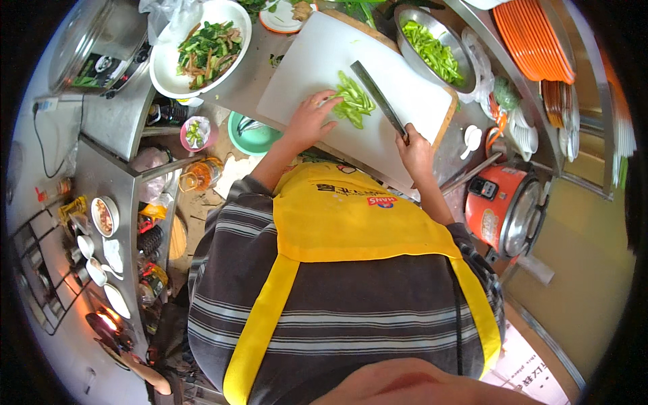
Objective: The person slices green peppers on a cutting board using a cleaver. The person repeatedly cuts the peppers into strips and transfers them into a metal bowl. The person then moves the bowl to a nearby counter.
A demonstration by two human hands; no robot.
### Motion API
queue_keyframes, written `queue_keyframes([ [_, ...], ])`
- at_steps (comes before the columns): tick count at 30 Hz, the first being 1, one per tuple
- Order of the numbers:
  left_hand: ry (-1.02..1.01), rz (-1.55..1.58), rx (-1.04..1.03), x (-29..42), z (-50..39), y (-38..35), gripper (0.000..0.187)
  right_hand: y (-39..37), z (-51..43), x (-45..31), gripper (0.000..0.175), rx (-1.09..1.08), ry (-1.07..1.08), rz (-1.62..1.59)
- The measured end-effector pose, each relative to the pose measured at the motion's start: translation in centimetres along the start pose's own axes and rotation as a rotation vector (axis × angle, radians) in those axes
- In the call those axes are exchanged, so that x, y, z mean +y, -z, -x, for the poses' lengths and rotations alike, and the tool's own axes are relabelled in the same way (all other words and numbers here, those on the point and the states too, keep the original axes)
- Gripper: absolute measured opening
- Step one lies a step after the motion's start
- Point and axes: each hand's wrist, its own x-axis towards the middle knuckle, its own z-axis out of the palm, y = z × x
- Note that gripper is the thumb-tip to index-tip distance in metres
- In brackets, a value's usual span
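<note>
My right hand point(418, 152) grips the handle of a kitchen knife point(378, 98). Its dark blade is seen nearly edge-on and slants up and left over a white cutting board point(298, 61). To the left of the blade lies a loose pile of sliced green peppers point(354, 101). My left hand point(315, 117) rests at the pile's left edge, fingers spread, the fingertips touching the slices. Beneath the white board, a wooden board point(445, 121) shows along the right and far edges. Beyond it sits a steel bowl point(468, 76) of similar green slices.
A white bowl point(157, 76) of mixed greens and brown strips stands left. A green basin point(240, 144) sits lower down. Right are a white spoon point(472, 140), a red rice cooker point(486, 202) and stacked orange plates point(529, 40). Another person's arm point(147, 372) is near a flaming wok point(104, 324).
</note>
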Motion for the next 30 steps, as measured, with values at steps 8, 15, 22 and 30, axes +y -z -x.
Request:
queue_keyframes([
  [8,0.033,-0.003,-0.117,-0.5,-1.3,-0.7,0.039,2.9,4.7,-2.6,0.028,-0.112,-0.177,-0.431],
  [15,-0.046,-0.107,-0.165,-1.2,-1.6,-2.0,0.041,1.7,4.6,-3.9,0.022,-0.246,-0.074,-0.265],
  [22,-0.054,-0.154,-0.204,-1.8,-1.4,-2.5,0.046,-3.1,2.4,-3.7,0.020,-0.106,0.035,-0.184],
  [30,0.011,-0.134,-0.062,0.5,0.0,-1.9,0.094,0.3,1.1,0.8,0.022,0.060,-0.128,-0.154],
])
